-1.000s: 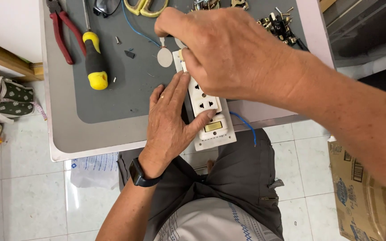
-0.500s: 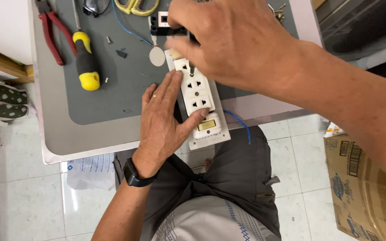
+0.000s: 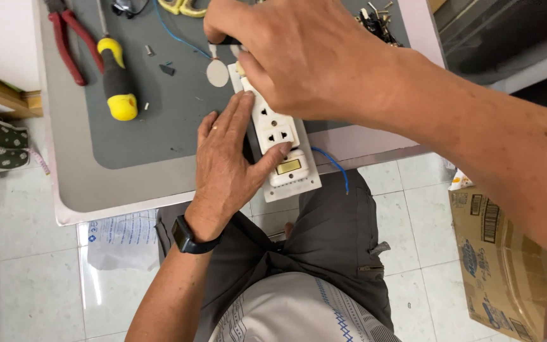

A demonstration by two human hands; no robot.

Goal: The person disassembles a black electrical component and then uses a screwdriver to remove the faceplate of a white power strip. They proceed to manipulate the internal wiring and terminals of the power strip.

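A white power strip point(image 3: 284, 158) with sockets and a small switch lies on the table's near edge, partly overhanging it. My left hand point(image 3: 226, 168) rests flat beside it, thumb pressed on its face near the switch. My right hand point(image 3: 292, 54) hovers over the strip's far end, fingers closed on a dark-handled tool point(image 3: 228, 40) whose tip is hidden. A small white disc point(image 3: 217, 73) lies just left of the strip's far end.
On the grey mat point(image 3: 159, 120) lie a yellow-and-black screwdriver point(image 3: 116, 82), red pliers point(image 3: 64, 38), a blue wire point(image 3: 178, 35) and loose screws. A blue wire point(image 3: 333, 166) trails off the table edge. A cardboard box point(image 3: 498, 266) stands on the tiled floor at right.
My right hand has shifted slightly left over the strip's far end. The left hand stays pressed on the strip.
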